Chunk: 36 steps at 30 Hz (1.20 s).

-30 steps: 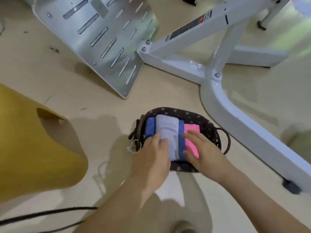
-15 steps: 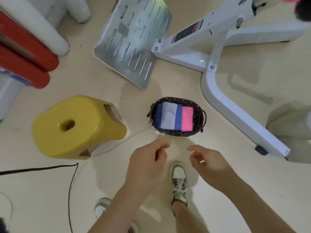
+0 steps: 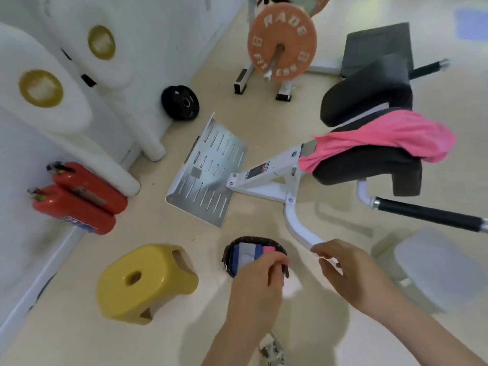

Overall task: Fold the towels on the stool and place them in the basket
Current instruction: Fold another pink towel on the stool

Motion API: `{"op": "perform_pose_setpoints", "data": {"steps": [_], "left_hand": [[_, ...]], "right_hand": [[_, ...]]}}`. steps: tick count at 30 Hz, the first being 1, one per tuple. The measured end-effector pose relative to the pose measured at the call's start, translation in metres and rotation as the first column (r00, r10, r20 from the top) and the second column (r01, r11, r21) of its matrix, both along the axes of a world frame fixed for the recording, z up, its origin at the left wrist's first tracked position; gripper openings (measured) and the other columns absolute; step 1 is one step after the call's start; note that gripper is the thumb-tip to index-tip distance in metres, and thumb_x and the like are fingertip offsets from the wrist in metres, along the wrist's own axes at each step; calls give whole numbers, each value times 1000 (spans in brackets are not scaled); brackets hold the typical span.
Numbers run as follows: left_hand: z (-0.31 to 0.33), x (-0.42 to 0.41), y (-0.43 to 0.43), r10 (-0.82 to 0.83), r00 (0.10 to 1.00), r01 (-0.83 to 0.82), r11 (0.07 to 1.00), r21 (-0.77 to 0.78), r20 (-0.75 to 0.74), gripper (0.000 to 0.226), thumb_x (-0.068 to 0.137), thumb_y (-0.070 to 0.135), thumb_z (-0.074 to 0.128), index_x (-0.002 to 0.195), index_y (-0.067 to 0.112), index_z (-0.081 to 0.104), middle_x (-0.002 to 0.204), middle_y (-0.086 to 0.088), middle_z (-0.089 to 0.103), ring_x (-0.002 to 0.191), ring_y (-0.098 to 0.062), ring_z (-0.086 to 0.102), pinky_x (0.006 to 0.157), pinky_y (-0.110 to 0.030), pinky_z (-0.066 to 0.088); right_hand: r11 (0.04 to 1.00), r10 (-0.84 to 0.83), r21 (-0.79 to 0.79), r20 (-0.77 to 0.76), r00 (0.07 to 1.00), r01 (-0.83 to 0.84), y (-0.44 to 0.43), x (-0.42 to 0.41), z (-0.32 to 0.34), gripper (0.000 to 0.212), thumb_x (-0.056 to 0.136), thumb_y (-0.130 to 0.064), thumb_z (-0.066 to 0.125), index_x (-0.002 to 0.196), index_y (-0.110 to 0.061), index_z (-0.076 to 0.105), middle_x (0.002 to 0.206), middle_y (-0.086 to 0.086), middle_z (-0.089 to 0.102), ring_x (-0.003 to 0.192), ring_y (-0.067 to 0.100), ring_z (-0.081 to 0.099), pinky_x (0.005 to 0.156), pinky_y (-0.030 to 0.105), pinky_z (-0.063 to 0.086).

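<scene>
Towels (image 3: 247,253) lay folded in the basket (image 3: 253,238), just beyond the left hand (image 3: 257,283), its fingers loosely curled, empty; the right hand (image 3: 346,270) hung beside, fingers apart, holding nothing. The stool (image 3: 142,278), left of them, carried no towel: best to lift away without snagging the basket.

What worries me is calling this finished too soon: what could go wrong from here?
1. A pink cloth lies draped, unfolded, over the black bench pad. If it is one of the towels, the job may be incomplete, though the yellow stool is bare.
2. The basket sits on the floor just ahead of the person's shoe. A step forward might kick it and spill the folded towels.
</scene>
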State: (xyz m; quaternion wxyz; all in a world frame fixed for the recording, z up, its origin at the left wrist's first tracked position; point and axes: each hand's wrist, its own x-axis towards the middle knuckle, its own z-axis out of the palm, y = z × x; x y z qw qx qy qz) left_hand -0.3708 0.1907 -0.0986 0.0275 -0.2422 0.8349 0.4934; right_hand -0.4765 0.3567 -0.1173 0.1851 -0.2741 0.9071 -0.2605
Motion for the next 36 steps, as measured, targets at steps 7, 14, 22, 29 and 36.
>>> {"op": "perform_pose_setpoints", "data": {"steps": [7,14,22,29,36], "left_hand": [[40,-47,77,-8,1000,8,998,-55,-4,32,96,13,44,116,30,61,108,20,58,99,5,51,83,-3,35],[29,-211,127,75,993,-84,991,-107,-86,31,96,15,42,116,24,64,110,16,62,103,-5,56,93,-23,44],[-27,-373,144,-181,983,164,919,-358,-13,52,86,0,47,133,22,53,139,-5,47,125,-26,46,102,-41,41],[-3,-379,119,-83,996,81,903,-422,13,26,93,23,47,91,18,72,86,1,71,84,-23,57,78,-37,46],[101,-289,70,-27,997,-25,759,651,70,33,84,52,60,80,20,69,76,0,66,67,-12,59,62,-23,48]], "right_hand": [[996,-37,76,-101,994,45,82,-67,47,46,85,-22,67,130,-21,54,126,-5,56,120,19,49,95,27,37],[990,-64,111,-215,975,89,116,-242,22,59,82,-32,61,138,-25,40,143,2,38,132,32,34,94,50,42],[994,-110,-35,-281,953,104,125,-345,-6,35,80,3,58,111,-12,66,112,11,63,92,37,59,81,41,47],[864,-370,-119,511,776,490,113,-347,42,23,90,-12,50,90,-17,72,85,0,69,77,12,60,72,31,50],[943,-23,-104,927,373,316,58,-316,107,40,89,-45,55,92,-10,72,87,12,69,80,21,65,80,33,52]]}}
